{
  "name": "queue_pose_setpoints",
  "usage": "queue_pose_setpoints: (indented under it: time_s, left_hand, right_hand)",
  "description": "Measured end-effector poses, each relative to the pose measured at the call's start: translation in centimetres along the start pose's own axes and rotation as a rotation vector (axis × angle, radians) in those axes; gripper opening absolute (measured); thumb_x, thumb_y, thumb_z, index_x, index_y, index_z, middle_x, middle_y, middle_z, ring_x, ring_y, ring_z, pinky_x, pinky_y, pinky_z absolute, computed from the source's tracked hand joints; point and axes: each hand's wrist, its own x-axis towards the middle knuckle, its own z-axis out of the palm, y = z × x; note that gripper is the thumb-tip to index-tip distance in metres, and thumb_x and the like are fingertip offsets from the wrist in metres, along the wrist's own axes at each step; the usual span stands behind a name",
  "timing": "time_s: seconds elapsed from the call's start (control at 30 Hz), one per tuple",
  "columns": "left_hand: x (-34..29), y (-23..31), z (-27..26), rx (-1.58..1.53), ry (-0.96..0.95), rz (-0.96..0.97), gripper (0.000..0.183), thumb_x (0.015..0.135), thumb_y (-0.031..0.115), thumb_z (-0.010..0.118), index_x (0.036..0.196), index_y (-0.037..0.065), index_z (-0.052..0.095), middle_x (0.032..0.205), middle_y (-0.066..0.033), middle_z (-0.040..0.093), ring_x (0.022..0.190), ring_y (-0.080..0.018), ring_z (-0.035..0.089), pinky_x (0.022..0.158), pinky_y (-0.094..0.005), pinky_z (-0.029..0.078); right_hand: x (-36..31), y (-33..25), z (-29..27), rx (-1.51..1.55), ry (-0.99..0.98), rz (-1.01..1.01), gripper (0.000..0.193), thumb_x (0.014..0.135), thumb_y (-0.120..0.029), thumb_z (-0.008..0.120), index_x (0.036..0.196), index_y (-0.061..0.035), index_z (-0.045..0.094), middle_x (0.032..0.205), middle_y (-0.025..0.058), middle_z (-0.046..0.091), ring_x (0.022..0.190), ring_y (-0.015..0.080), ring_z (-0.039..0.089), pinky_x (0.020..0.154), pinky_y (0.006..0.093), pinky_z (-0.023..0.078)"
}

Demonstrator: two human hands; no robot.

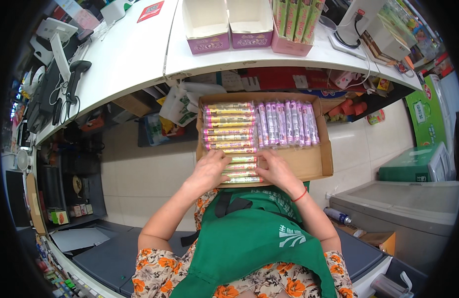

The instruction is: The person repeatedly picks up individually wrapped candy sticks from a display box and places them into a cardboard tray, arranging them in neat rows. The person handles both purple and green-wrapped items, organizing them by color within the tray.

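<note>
Head view, slim green-wrapped sticks (242, 167), pink-marked

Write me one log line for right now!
left hand: touching left end of green sticks | right hand: touching their right end | cardboard box: also holds yellow sticks, purple sticks

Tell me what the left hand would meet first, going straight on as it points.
Likely the yellow tubes, just ahead of the left hand; the green tubes sit beside it. Depth is hard to judge.
</note>
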Motion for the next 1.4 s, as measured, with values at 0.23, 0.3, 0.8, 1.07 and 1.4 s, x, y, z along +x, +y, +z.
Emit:
queue_pose_setpoints:
  time_s: [0.23,0.3,0.8,1.07,1.4]
  left_hand:
    - [0.3,0.3,0.2,0.009,-0.013,-0.002,0.068,0.069,0.022,0.090,0.128,0.003,0.064,0.119,-0.0121,0.061,0.118,-0.0314,0.056,0.101,-0.0435,0.049]
    - [0.3,0.0,0.5,0.012,0.012,0.022,0.068,0.067,0.021,0.091,0.126,0.002,0.064,0.118,-0.0110,0.061,0.117,-0.0316,0.056,0.098,-0.0441,0.050]
    - [4.7,3.9,-1.7,-0.283,0.211,0.180,0.043,0.089,0.019,0.075,0.128,0.005,0.064,0.117,-0.0155,0.065,0.111,-0.0364,0.062,0.094,-0.0451,0.051]
    - [9.1,6.8,-6.3,-0.415,0.364,0.307,0.039,0.087,0.008,0.074,0.125,0.003,0.064,0.112,-0.0176,0.066,0.103,-0.0371,0.065,0.088,-0.0432,0.053]
    - [13.0,8.8,-10.9,-0.446,0.497,0.414,0.038,0.088,0.002,0.071,0.125,-0.001,0.063,0.115,-0.0149,0.067,0.105,-0.0292,0.069,0.088,-0.0370,0.057]
  right_hand:
    - [-0.3,0.2,-0.6,0.120,-0.165,0.135,0.050,0.076,-0.023,0.083,0.116,0.0016,0.065,0.095,0.0161,0.069,0.091,0.0318,0.069,0.081,0.0417,0.055]
    - [-0.2,0.2,-0.5,0.130,-0.170,0.141,0.049,0.077,-0.022,0.082,0.116,0.0011,0.065,0.095,0.0157,0.069,0.091,0.0314,0.069,0.081,0.0411,0.055]
    - [1.5,-2.2,-5.1,0.246,0.089,0.027,0.027,0.083,-0.011,0.078,0.105,0.0008,0.068,0.092,0.0152,0.071,0.080,0.0266,0.071,0.071,0.0375,0.058]
    - [4.0,-4.9,-10.2,0.261,0.270,-0.045,0.023,0.087,-0.006,0.074,0.108,0.0014,0.066,0.095,0.0129,0.071,0.081,0.0209,0.072,0.071,0.0323,0.058]
    - [6.4,-7.1,-15.7,0.349,0.401,-0.114,0.021,0.089,-0.004,0.074,0.107,0.0022,0.065,0.097,0.0116,0.073,0.086,0.0177,0.073,0.074,0.0299,0.059]
